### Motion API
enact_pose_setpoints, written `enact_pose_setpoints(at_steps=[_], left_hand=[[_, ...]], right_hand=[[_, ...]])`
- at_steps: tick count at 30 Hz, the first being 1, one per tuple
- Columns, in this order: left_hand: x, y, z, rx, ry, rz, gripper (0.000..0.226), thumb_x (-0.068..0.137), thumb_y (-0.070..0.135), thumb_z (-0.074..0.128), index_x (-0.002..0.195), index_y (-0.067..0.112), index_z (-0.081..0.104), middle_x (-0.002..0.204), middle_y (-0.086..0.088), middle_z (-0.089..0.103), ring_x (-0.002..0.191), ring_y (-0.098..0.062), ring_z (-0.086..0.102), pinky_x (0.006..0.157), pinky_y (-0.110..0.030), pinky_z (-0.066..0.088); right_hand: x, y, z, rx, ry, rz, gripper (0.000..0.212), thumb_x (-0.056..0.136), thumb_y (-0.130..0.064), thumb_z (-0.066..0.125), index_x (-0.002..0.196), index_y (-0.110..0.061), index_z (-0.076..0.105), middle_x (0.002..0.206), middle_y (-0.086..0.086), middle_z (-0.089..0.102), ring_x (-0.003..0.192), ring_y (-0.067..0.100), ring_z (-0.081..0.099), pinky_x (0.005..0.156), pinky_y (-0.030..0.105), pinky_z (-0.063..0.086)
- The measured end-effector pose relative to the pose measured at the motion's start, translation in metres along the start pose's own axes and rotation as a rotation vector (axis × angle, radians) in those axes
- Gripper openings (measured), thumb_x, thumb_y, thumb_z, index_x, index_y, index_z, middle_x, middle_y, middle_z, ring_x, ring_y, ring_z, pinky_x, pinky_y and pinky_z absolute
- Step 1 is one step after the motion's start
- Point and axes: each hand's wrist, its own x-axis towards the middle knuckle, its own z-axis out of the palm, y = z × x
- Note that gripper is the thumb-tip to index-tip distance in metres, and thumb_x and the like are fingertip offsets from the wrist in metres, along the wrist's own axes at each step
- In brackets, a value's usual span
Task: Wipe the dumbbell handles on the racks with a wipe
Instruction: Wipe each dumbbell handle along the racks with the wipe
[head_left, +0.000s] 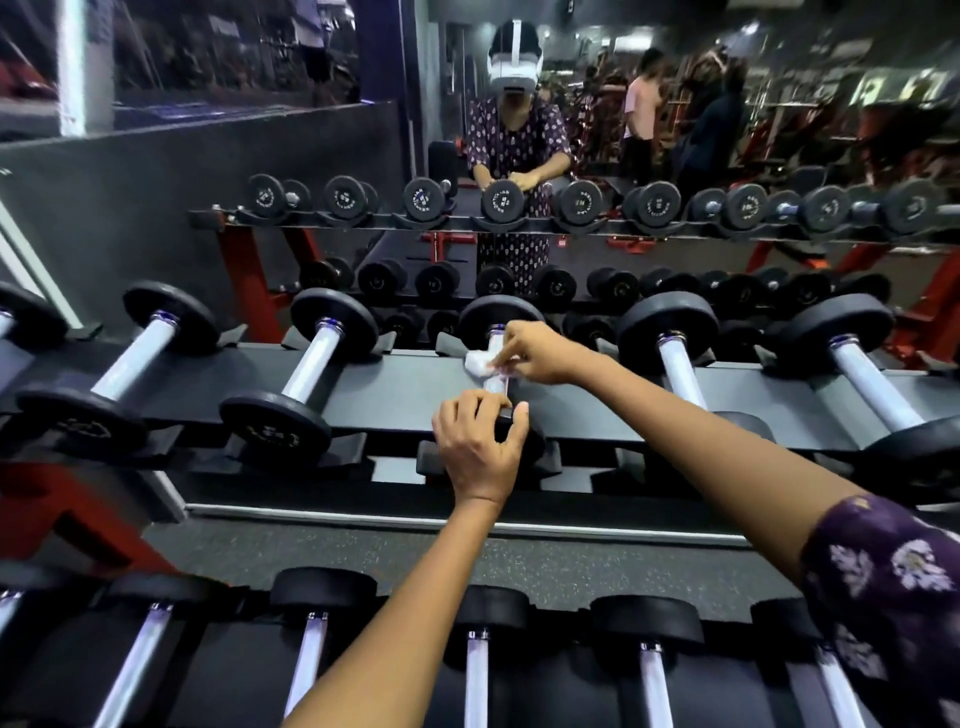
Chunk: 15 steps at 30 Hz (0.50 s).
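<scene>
— What lies closest to the camera?

— The lower rack (597, 691), a row of dumbbells with pale handles and black heads. Both forearms reach out over it, the right one in a purple flowered sleeve (893, 592).

— And the left hand (478, 447)?

— It sits on the near black head (522, 431) of the middle dumbbell on the upper rack (395, 384). Its grip is curled over the top of that head, fingers on the far edge, thumb at the right side.

— Where is the wipe (480, 362)?

— Just beyond that, on the same dumbbell's handle (495, 384). It is a small white crumpled wad pressed against the left side of the bar, about midway between the two heads. The right hand (535, 353) holds it: a narrow pinch, fingertips closed on the wipe, the hand itself lying to the right of the bar and across it.

— So the two hands are apart?

— Near, not touching. A short stretch of bare handle shows between them.

— Farther back?

— The far head (496, 317) of that dumbbell, neighbouring dumbbells either side, then a mirror (675, 130) showing the racks and a person.
</scene>
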Motion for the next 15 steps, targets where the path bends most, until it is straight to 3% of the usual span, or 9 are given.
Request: enact_pose_setpoints(at_steps=[2,4,7,11,15], left_hand=[[-0.006,0.003,0.004,-0.036,0.017,-0.007,0.031,0.088,0.036,0.053,0.077,0.011,0.068,0.086,-0.006,0.064,0.088,-0.021,0.049,0.083,-0.037,0.037],[-0.008,0.002,0.007,-0.030,0.037,0.028,0.031,0.089,0.033,0.053,0.080,0.009,0.070,0.092,-0.008,0.067,0.097,-0.022,0.049,0.090,-0.037,0.035],[-0.008,0.001,0.010,-0.011,0.067,0.087,0.033,0.092,0.029,0.051,0.081,0.006,0.071,0.096,-0.011,0.068,0.105,-0.024,0.049,0.094,-0.038,0.034],[-0.012,-0.002,0.007,0.017,0.038,0.182,0.047,0.103,0.034,0.036,0.089,0.007,0.071,0.097,-0.010,0.068,0.107,-0.025,0.048,0.098,-0.040,0.034],[-0.013,-0.016,-0.001,0.069,-0.042,0.304,0.040,0.101,0.041,0.033,0.111,0.011,0.057,0.116,-0.008,0.055,0.115,-0.028,0.044,0.103,-0.043,0.030]], right_hand=[[0.003,0.006,0.000,0.015,0.083,0.077,0.021,0.086,-0.009,0.062,0.105,-0.002,0.070,0.091,0.015,0.055,0.098,0.033,0.052,0.079,0.027,0.033],[0.002,-0.004,0.012,-0.026,0.056,0.042,0.021,0.086,-0.009,0.059,0.100,0.002,0.071,0.104,0.021,0.054,0.096,0.032,0.052,0.079,0.028,0.033],[-0.005,-0.022,0.021,-0.064,-0.053,-0.062,0.018,0.085,-0.008,0.060,0.088,0.006,0.070,0.105,0.018,0.056,0.086,0.025,0.052,0.069,0.023,0.028],[0.013,0.002,0.002,-0.036,0.059,0.070,0.022,0.087,-0.011,0.061,0.102,0.002,0.070,0.105,0.022,0.056,0.098,0.033,0.054,0.081,0.029,0.035],[0.015,-0.010,0.009,-0.160,-0.088,-0.024,0.021,0.089,-0.008,0.055,0.098,0.005,0.068,0.103,0.021,0.053,0.096,0.033,0.051,0.079,0.033,0.034]])
